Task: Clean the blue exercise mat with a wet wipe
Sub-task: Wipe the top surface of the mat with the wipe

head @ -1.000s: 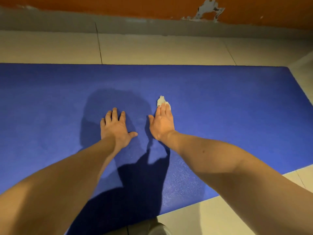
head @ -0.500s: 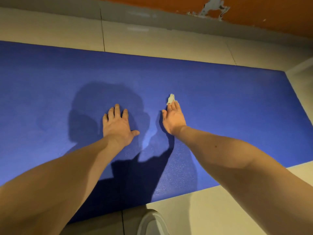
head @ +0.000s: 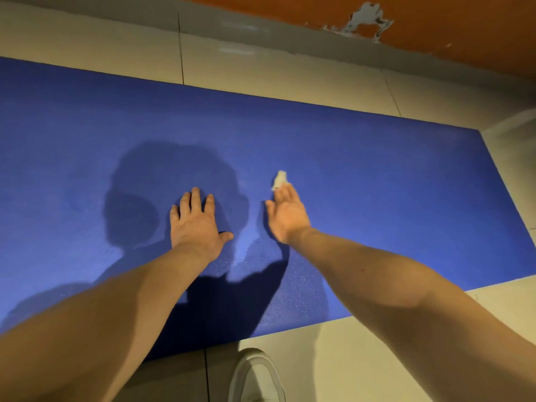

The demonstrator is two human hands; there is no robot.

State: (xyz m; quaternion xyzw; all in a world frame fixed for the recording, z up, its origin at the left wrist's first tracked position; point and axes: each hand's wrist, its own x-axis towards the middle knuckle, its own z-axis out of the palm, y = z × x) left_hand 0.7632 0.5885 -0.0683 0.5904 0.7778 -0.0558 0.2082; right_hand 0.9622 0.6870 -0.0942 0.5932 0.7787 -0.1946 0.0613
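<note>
The mat (head: 377, 184) lies flat on the tiled floor (head: 377, 343), reaching out of view on my left and ending at a short edge on my right. The wipe (head: 280, 179) is bunched small on it, near the middle, right at my right fingertips. I judge the cleaning to be somewhere in mid-course. The patch near the front edge between my arms has a fine glint that may be damp, but no clear wiped track shows, so I cannot tell which parts are done. The far strip and both ends likely need passes yet.

My right hand (head: 287, 216) reaches forward, arm nearly straight, fingers extended and tipped onto the wipe, thumb held apart; it presses rather than grasps. My left hand (head: 195, 224) is flat on the mat just beside it, fingers spread and relaxed, holding nothing, bracing me. My shoe (head: 255, 375) sits on the floor, just short of the mat's near edge.
</note>
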